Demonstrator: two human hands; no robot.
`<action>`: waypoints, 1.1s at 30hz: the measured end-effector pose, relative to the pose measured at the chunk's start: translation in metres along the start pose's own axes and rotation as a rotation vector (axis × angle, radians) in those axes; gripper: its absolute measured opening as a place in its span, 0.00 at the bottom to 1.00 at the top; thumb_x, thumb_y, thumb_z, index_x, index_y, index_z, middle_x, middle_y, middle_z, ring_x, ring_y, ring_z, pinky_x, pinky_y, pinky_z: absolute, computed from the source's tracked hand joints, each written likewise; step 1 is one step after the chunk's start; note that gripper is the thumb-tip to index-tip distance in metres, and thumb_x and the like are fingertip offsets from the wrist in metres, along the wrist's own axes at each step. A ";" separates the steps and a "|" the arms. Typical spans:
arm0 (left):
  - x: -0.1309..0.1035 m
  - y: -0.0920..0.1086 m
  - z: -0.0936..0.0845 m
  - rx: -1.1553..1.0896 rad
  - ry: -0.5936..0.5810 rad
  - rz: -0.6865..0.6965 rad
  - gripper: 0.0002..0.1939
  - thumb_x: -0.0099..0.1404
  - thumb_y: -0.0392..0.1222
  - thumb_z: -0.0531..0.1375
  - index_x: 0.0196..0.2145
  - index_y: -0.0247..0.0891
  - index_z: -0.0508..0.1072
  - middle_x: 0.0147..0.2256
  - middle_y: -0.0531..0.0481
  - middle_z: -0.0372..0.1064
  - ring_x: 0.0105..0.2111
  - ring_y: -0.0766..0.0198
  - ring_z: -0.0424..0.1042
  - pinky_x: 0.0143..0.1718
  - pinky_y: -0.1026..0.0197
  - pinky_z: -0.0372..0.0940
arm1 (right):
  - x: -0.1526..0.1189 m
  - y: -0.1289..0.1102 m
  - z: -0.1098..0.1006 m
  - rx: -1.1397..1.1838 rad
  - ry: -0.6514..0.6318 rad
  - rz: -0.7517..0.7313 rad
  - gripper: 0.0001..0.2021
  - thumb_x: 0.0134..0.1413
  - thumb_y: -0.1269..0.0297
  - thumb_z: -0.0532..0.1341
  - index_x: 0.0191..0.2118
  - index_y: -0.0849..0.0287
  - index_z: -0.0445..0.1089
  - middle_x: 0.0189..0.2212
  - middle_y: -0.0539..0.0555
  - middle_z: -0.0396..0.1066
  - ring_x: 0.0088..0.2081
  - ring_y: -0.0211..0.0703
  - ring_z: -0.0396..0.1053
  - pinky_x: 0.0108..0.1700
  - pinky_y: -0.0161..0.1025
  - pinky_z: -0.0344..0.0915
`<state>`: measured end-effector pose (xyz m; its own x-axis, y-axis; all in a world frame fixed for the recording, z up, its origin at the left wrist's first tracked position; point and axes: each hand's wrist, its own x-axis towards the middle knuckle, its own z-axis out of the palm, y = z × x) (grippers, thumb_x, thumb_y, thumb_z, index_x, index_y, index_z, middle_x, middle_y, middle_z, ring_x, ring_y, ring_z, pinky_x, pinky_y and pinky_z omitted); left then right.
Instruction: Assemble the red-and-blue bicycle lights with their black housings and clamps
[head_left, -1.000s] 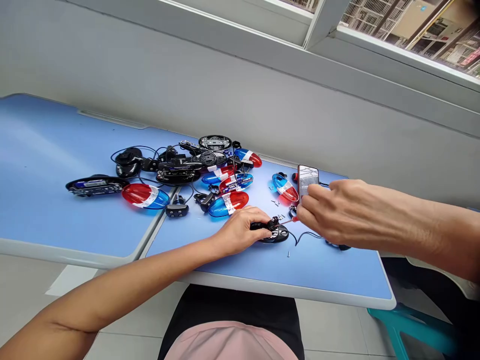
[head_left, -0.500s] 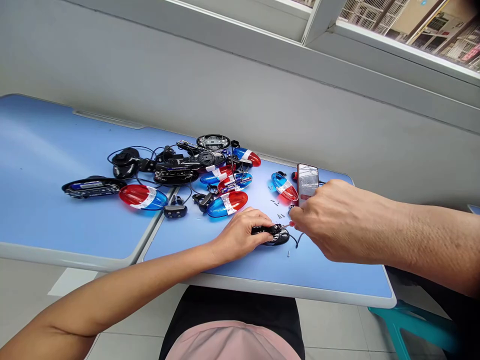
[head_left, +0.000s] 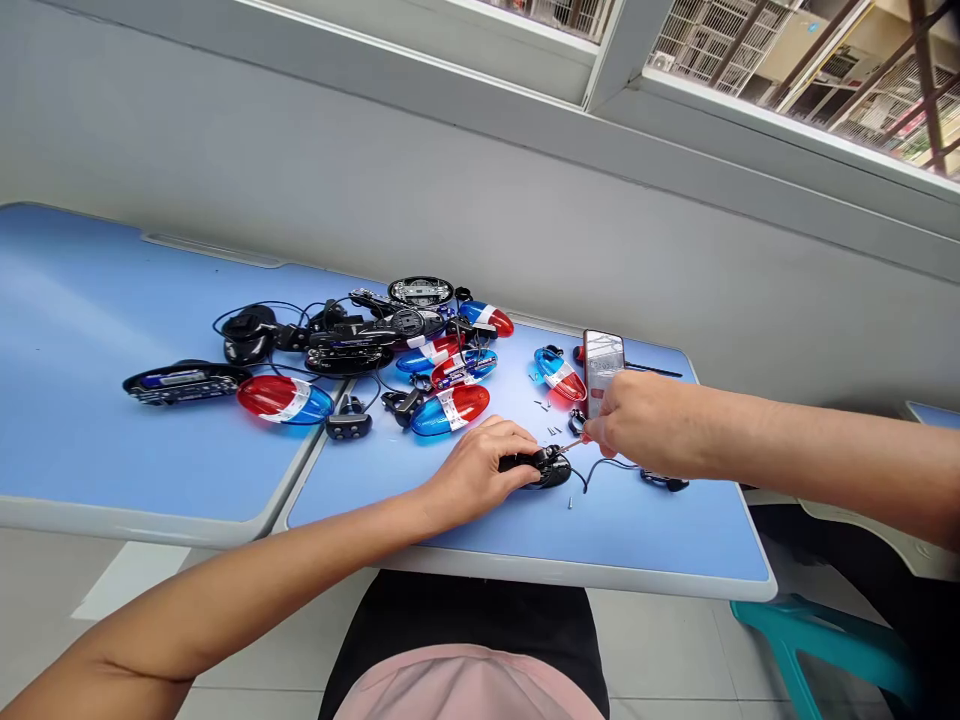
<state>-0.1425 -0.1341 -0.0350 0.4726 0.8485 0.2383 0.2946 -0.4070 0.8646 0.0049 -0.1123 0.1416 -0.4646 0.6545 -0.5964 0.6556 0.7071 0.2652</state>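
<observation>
My left hand [head_left: 491,462] grips a black plastic housing [head_left: 553,470] and holds it down on the blue table, covering its left part. From the housing a thin black cable [head_left: 600,463] runs right to a small black piece [head_left: 664,482]. My right hand [head_left: 637,422] is closed around the handle of a screwdriver [head_left: 574,443]; its thin shaft slants down-left, and the tip meets the top of the housing. Most of the handle is hidden by the fingers. Several small screws [head_left: 555,431] lie just beyond the housing, and a single screw [head_left: 570,503] lies nearer me.
A phone [head_left: 602,360] lies behind my right hand, with a red-and-blue lamp cover [head_left: 560,375] left of it and a black rod [head_left: 652,369] to its right. Leftward is a pile of black housings [head_left: 349,355], cables and lamp covers [head_left: 450,411]. A teal stool [head_left: 825,640] stands at lower right.
My right hand has turned and drawn slightly back, with the screwdriver still on the housing. The small black piece at the cable's end now shows. The view has shifted slightly.
</observation>
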 end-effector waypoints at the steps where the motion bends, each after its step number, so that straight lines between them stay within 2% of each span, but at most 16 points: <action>1: 0.001 -0.001 0.000 -0.009 0.000 -0.004 0.09 0.58 0.31 0.66 0.37 0.39 0.80 0.39 0.48 0.76 0.41 0.57 0.71 0.45 0.56 0.65 | -0.003 -0.001 0.001 0.020 -0.009 0.075 0.10 0.55 0.73 0.56 0.31 0.60 0.75 0.21 0.54 0.69 0.25 0.41 0.68 0.22 0.34 0.52; 3: 0.003 -0.004 -0.001 -0.030 -0.009 -0.007 0.09 0.58 0.31 0.66 0.37 0.39 0.80 0.39 0.48 0.76 0.41 0.57 0.71 0.45 0.56 0.65 | -0.010 -0.006 0.005 0.046 -0.016 0.236 0.11 0.63 0.67 0.52 0.38 0.61 0.72 0.21 0.53 0.68 0.23 0.42 0.67 0.21 0.35 0.50; 4: 0.003 -0.005 -0.002 -0.043 -0.013 -0.004 0.08 0.58 0.31 0.66 0.37 0.39 0.80 0.39 0.49 0.77 0.41 0.57 0.72 0.46 0.56 0.65 | -0.014 -0.007 0.008 0.049 0.032 0.252 0.11 0.63 0.66 0.52 0.41 0.62 0.70 0.21 0.52 0.67 0.22 0.42 0.65 0.21 0.36 0.49; 6: 0.004 -0.007 -0.002 -0.064 -0.019 -0.001 0.08 0.58 0.32 0.66 0.37 0.39 0.80 0.39 0.49 0.77 0.42 0.57 0.72 0.46 0.56 0.65 | -0.019 -0.008 0.013 -0.026 0.129 0.144 0.08 0.59 0.71 0.55 0.43 0.62 0.66 0.23 0.51 0.68 0.20 0.40 0.63 0.21 0.37 0.46; 8: 0.005 -0.008 -0.002 -0.075 -0.012 -0.004 0.08 0.58 0.32 0.67 0.36 0.39 0.80 0.39 0.49 0.77 0.41 0.57 0.72 0.46 0.56 0.65 | -0.022 -0.004 0.017 -0.185 0.225 -0.033 0.10 0.53 0.79 0.56 0.39 0.60 0.65 0.27 0.52 0.69 0.23 0.40 0.63 0.22 0.37 0.43; 11: 0.005 -0.007 -0.001 -0.076 -0.012 -0.008 0.09 0.57 0.32 0.67 0.37 0.40 0.80 0.39 0.50 0.77 0.42 0.57 0.72 0.46 0.56 0.64 | -0.023 0.003 0.020 -0.415 0.377 -0.264 0.09 0.54 0.80 0.55 0.34 0.59 0.64 0.27 0.53 0.69 0.27 0.41 0.63 0.24 0.38 0.41; 14: 0.004 -0.003 -0.002 -0.064 -0.029 0.000 0.10 0.58 0.32 0.66 0.37 0.42 0.80 0.39 0.51 0.78 0.42 0.57 0.71 0.46 0.57 0.63 | -0.022 0.003 0.018 -0.473 0.366 -0.324 0.07 0.54 0.79 0.56 0.32 0.59 0.64 0.23 0.53 0.68 0.24 0.40 0.60 0.25 0.39 0.40; 18: 0.003 0.000 -0.003 -0.032 -0.039 0.023 0.07 0.58 0.32 0.66 0.34 0.41 0.80 0.37 0.50 0.77 0.42 0.57 0.71 0.46 0.57 0.63 | -0.018 -0.003 0.014 -0.383 0.227 -0.267 0.06 0.49 0.78 0.58 0.31 0.60 0.66 0.21 0.53 0.69 0.21 0.38 0.59 0.25 0.39 0.39; 21: 0.002 -0.001 -0.001 -0.025 -0.024 0.032 0.08 0.58 0.31 0.66 0.36 0.41 0.79 0.38 0.50 0.77 0.41 0.57 0.70 0.45 0.56 0.63 | -0.016 -0.006 0.010 -0.311 0.189 -0.179 0.06 0.47 0.77 0.57 0.30 0.60 0.67 0.20 0.53 0.69 0.21 0.40 0.61 0.24 0.38 0.40; 28: 0.001 -0.003 0.002 0.006 0.008 0.053 0.08 0.58 0.32 0.66 0.36 0.41 0.79 0.39 0.50 0.77 0.41 0.57 0.71 0.44 0.55 0.64 | -0.011 -0.015 -0.001 -0.080 0.077 0.161 0.10 0.52 0.71 0.54 0.28 0.60 0.72 0.21 0.57 0.71 0.22 0.44 0.67 0.23 0.37 0.47; 33: -0.001 -0.002 0.003 0.019 0.009 0.054 0.09 0.58 0.32 0.67 0.37 0.41 0.79 0.39 0.49 0.77 0.41 0.56 0.70 0.46 0.54 0.64 | -0.009 -0.022 -0.008 -0.002 0.026 0.250 0.11 0.52 0.71 0.53 0.29 0.59 0.74 0.24 0.59 0.72 0.26 0.46 0.70 0.22 0.37 0.49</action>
<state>-0.1415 -0.1354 -0.0383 0.4810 0.8279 0.2887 0.2847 -0.4589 0.8416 -0.0099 -0.1317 0.1468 -0.3039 0.8157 -0.4923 0.7506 0.5232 0.4036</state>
